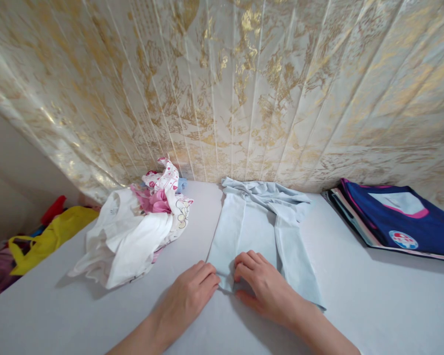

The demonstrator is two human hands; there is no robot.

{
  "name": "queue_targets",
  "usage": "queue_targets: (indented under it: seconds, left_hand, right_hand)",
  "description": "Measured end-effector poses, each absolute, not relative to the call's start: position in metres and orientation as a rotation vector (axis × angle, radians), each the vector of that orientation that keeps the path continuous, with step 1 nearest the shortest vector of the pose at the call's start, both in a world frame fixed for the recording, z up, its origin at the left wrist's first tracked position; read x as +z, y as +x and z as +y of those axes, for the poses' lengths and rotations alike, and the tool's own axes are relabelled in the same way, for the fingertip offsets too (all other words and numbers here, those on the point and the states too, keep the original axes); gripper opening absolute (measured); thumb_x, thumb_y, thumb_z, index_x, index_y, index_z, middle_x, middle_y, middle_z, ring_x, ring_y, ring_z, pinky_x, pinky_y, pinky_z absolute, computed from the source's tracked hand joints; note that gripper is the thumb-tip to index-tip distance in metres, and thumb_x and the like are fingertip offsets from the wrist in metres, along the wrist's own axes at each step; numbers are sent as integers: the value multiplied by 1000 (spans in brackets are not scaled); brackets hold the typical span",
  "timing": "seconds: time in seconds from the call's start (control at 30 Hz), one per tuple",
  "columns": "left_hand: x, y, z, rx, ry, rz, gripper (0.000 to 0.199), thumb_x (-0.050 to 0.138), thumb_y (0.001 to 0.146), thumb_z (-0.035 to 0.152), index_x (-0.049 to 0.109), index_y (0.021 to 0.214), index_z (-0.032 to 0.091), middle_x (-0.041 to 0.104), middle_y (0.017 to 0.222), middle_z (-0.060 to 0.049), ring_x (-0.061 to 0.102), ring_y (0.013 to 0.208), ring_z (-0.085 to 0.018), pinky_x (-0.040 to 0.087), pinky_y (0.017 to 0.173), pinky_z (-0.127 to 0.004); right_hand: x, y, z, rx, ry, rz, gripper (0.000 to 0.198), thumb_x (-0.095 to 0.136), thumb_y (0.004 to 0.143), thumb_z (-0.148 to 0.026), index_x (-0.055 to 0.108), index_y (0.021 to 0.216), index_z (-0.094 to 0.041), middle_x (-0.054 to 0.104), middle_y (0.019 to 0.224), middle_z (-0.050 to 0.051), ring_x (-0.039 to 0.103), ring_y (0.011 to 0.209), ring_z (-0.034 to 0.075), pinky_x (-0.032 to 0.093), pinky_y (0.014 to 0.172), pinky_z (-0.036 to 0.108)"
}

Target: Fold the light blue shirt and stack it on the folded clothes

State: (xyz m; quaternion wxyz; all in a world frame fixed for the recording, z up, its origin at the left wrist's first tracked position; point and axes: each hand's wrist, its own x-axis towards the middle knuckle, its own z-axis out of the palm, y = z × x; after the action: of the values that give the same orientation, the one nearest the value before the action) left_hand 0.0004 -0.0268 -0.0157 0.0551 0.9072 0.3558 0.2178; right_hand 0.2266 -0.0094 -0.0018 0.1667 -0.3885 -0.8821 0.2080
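Note:
A pale blue garment (259,229) lies on the white surface in front of me, its two side panels turned inward over the middle and its far end bunched and wrinkled. My left hand (192,286) is closed on the near left corner of the cloth, the fingertips partly hidden from view. Just to the right, my right hand (264,286) rests at the near hem, fingers bent onto the fabric and the thumb spread apart from them. The near right corner of the garment lies loose beyond my right wrist.
A loose heap of white and pink clothes (129,236) sits to the left. On the right is a stack of folded clothes (403,217), navy with pink trim on top. A yellow bag-like item (55,236) lies past the left edge. Behind hangs a gold-patterned curtain (222,88).

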Motion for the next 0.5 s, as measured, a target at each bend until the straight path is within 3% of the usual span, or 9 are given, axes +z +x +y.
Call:
queue_targets:
  seconds: [0.3, 0.5]
  left_hand:
    - [-14, 2, -26, 711, 2717, 1139, 28, 31, 103, 15, 57, 94, 18, 56, 88, -4, 56, 81, -17, 51, 73, -31]
    - [-15, 6, -23, 667, 2699, 1215, 24, 35, 102, 14, 57, 93, 18, 56, 88, -4, 55, 81, -19, 50, 74, -34]
  right_hand:
    - [-12, 227, -5, 585, -1058, -2455, 13, 57, 86, -7, 58, 81, -20, 60, 89, 1, 52, 83, 16, 39, 76, 29]
    - [-6, 220, -11, 476, -1182, -2505, 14, 70, 78, -19, 58, 85, -21, 60, 89, 1, 52, 85, 19, 37, 74, 31]
